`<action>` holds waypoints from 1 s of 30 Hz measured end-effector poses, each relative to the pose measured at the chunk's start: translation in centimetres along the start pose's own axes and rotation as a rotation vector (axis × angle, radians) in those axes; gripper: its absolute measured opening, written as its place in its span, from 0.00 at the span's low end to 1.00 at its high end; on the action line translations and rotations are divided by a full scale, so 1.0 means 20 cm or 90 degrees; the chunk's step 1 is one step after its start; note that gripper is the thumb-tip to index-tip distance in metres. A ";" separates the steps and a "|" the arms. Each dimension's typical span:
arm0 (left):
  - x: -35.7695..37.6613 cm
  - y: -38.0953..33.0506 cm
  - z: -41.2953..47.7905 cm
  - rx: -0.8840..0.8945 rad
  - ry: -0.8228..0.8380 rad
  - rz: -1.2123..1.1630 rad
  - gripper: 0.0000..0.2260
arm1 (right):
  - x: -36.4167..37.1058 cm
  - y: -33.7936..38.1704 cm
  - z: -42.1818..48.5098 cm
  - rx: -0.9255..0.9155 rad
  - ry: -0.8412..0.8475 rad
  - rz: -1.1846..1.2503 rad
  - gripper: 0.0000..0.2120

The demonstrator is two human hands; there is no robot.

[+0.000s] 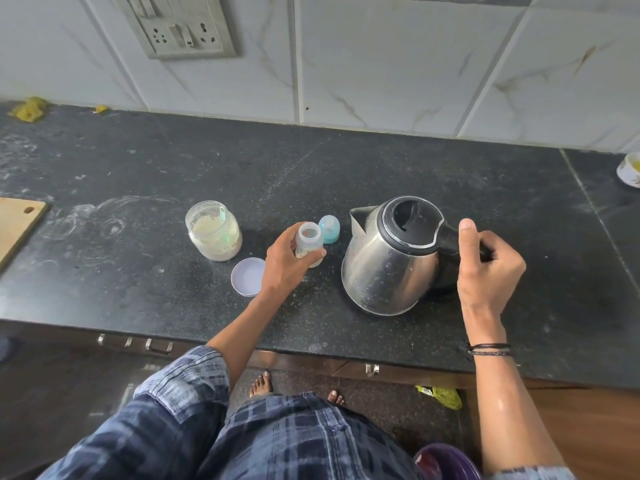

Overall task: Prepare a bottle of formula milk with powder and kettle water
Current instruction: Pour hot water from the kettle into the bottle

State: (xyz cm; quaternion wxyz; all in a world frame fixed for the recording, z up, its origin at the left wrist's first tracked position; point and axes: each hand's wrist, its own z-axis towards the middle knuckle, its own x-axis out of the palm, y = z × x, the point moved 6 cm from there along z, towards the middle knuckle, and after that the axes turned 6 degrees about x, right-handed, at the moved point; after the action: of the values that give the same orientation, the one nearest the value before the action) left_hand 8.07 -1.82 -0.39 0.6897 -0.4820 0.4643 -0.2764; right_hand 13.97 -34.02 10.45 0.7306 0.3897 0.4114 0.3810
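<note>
A small clear baby bottle (309, 240) stands open-topped on the dark counter, and my left hand (285, 263) is wrapped around it. Its blue teat cap (329, 230) stands just behind it. To the right sits a steel kettle (388, 261) with a black lid, spout pointing left toward the bottle. My right hand (485, 268) grips the kettle's black handle, thumb up. Left of the bottle is an open glass jar of powder (213, 231) with a pale green scoop inside. The jar's pale lid (248, 276) lies upside down in front of it.
A wooden cutting board (17, 225) lies at the counter's left edge. A small white bowl (629, 169) sits at the far right. A wall socket plate (183, 27) is on the tiled backsplash. The counter's front edge (311, 344) runs above drawer handles.
</note>
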 end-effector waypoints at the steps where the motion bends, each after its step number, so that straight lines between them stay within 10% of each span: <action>1: 0.00 0.00 0.00 -0.002 -0.001 -0.001 0.24 | 0.00 0.00 0.00 -0.006 -0.001 0.000 0.27; 30: -0.06 -0.07 0.07 0.061 0.065 -0.022 0.25 | 0.13 0.21 0.17 -0.095 0.109 -0.099 0.28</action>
State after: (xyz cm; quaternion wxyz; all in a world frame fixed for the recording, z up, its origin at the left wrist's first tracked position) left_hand 8.83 -0.78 1.47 0.6825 -0.4420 0.4765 -0.3343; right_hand 17.04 -30.89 14.54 0.7470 0.2675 0.4718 0.3845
